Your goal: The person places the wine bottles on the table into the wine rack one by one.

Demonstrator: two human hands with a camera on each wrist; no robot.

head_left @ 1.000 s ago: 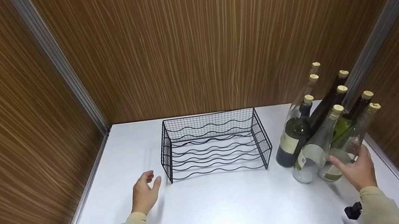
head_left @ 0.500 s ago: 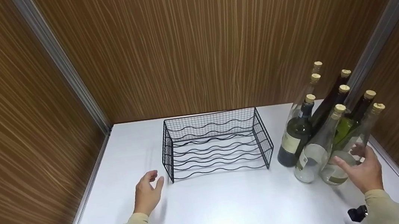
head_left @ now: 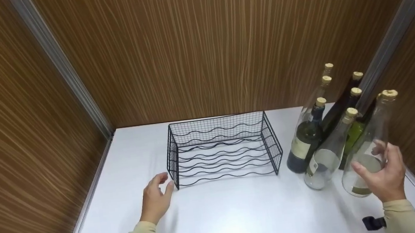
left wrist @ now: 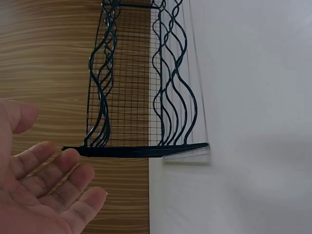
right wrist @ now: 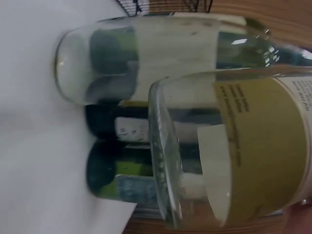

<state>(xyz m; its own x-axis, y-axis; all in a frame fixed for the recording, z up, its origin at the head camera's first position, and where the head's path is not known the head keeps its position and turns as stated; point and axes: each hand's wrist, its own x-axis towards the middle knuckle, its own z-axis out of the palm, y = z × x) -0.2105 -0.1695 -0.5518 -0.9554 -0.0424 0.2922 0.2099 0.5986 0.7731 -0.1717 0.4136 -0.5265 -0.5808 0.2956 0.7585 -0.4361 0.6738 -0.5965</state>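
Note:
My right hand [head_left: 387,172] grips a clear glass bottle [head_left: 368,156] with a cork in its neck, round the body. In the right wrist view this bottle [right wrist: 258,151] shows a tan label and hangs nearer the camera than the other bottles, its base off the table. My left hand [head_left: 156,198] holds nothing; its fingers are relaxed beside the left end of a black wire bottle rack [head_left: 223,165] with wavy bars. Seen from the left wrist, the fingertips of the left hand [left wrist: 53,180] overlap the rack's end frame [left wrist: 136,151].
Several corked bottles stand grouped at the right, among them a clear one [head_left: 324,165] in front and a dark one with a cream label [head_left: 304,146]. Wood-grain panels [head_left: 199,47] wall in the white table [head_left: 234,215] on the left, back and right.
My right hand has lifted the clear bottle off the table and drawn it to the right, away from the group. The left hand has shifted slightly toward the rack.

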